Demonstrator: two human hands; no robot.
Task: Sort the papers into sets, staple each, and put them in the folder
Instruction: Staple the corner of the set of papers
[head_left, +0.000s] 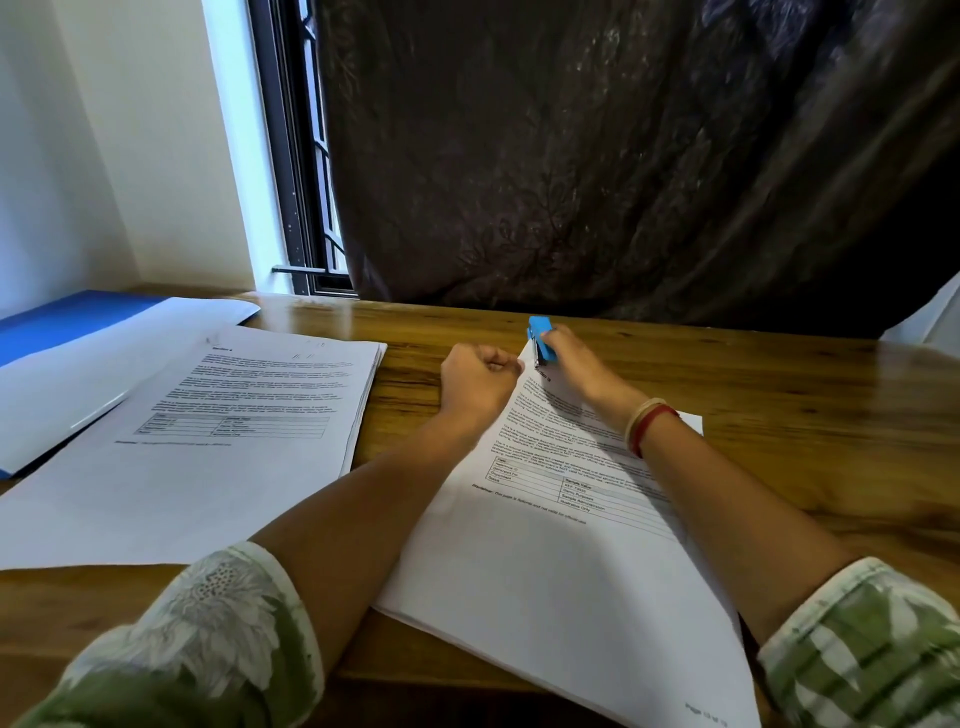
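A set of printed papers (545, 551) lies slanted on the wooden table (779, 395) in front of me. My right hand (576, 364) grips a small blue stapler (542, 339) whose jaws sit over the set's far top corner. My left hand (480, 376) is curled into a fist and pinches that same corner from the left. A second stack of papers (208, 441) lies to the left. Beyond it sits an open blue folder (57, 317) with a white sheet (78, 374) on it.
A dark curtain (623, 156) hangs along the table's far edge, with a window frame (291, 156) and white wall to its left. Bare wood shows to the right of the papers and between the two stacks.
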